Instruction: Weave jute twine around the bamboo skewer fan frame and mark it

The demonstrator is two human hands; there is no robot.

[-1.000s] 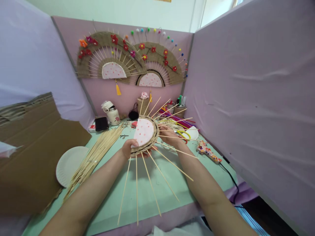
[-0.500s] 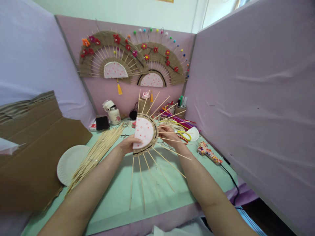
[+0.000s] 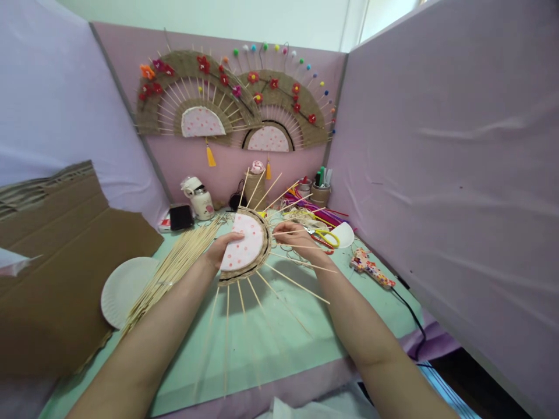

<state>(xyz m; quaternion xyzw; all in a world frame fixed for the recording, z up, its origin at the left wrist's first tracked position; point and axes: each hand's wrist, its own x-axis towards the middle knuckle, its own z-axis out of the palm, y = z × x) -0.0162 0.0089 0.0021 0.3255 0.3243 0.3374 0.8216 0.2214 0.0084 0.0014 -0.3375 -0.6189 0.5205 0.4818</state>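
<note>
The half-made fan is held above the green table, between the two hands. Compared with a second ago, it is turned a little and brought lower and more to the left. Its left edge is gripped by the left hand, with the thumb laid on the pink face. The right hand is curled among the upper sticks; whether anything is pinched there cannot be told.
</note>
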